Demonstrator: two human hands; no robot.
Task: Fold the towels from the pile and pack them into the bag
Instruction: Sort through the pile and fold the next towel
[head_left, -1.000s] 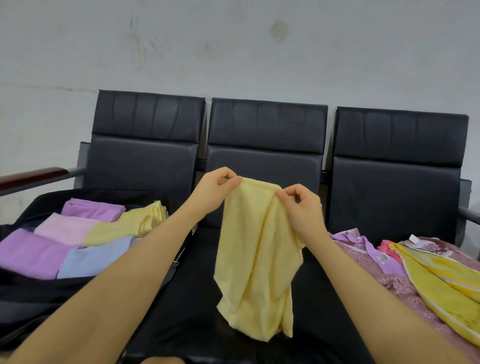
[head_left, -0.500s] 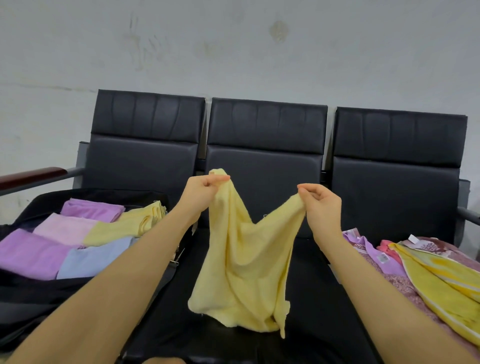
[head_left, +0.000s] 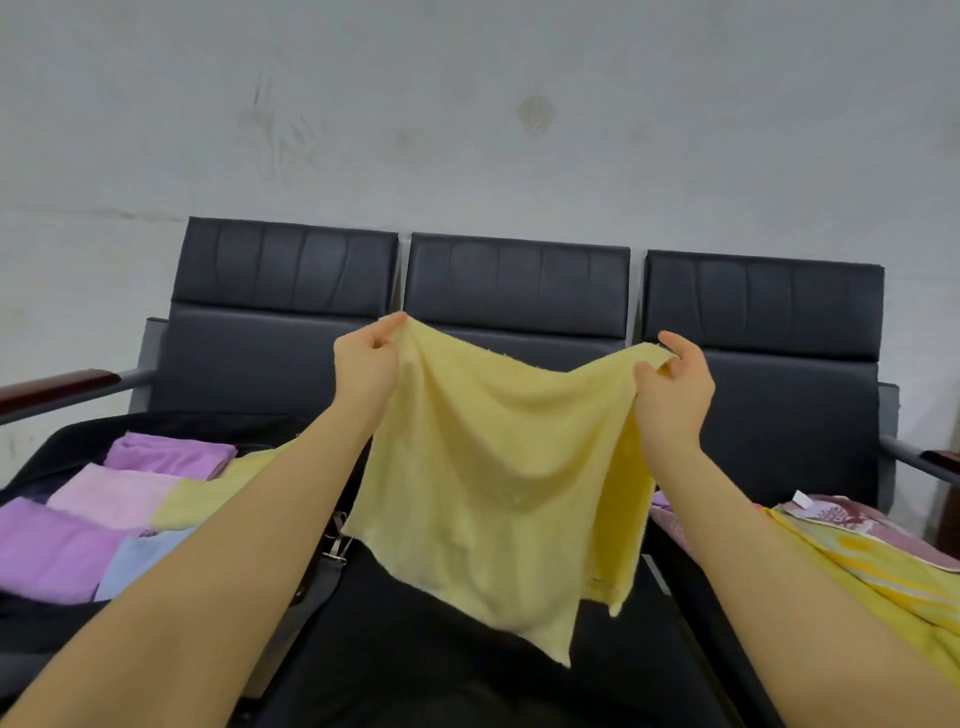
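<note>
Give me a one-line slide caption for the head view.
Left hand and right hand hold a pale yellow towel spread above the black bench seat.

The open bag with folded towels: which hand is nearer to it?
Left. The left hand holds the yellow towel just beside the bag; the right hand is farther, toward the pile.

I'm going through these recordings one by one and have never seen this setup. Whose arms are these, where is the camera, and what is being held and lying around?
There is no machine: a person wears a camera on the head, looking down at their own arms. The left hand and right hand each pinch a top corner of a yellow towel, spread in the air over a row of black seats. On the left, an open black bag holds folded towels. On the right lies the unfolded pile.
</note>
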